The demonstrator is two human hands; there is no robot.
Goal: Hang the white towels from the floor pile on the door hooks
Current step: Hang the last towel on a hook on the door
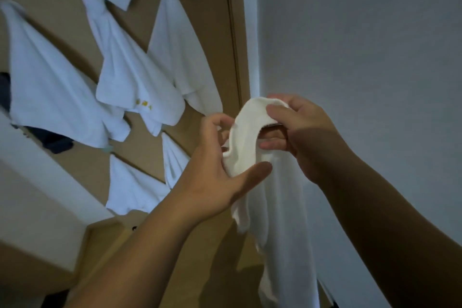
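I hold one white towel up in front of me, near the right edge of the brown door. My right hand pinches its top corner between thumb and fingers. My left hand grips the bunched cloth just below, thumb across the front. The rest of the towel hangs down between my forearms. Several white towels hang on the door to the left, at different heights. The hooks are hidden under the cloth. The floor pile is out of view.
A plain grey-white wall fills the right side. The white door frame runs between door and wall. A dark garment hangs at the left under a towel. A white slanted surface sits at lower left.
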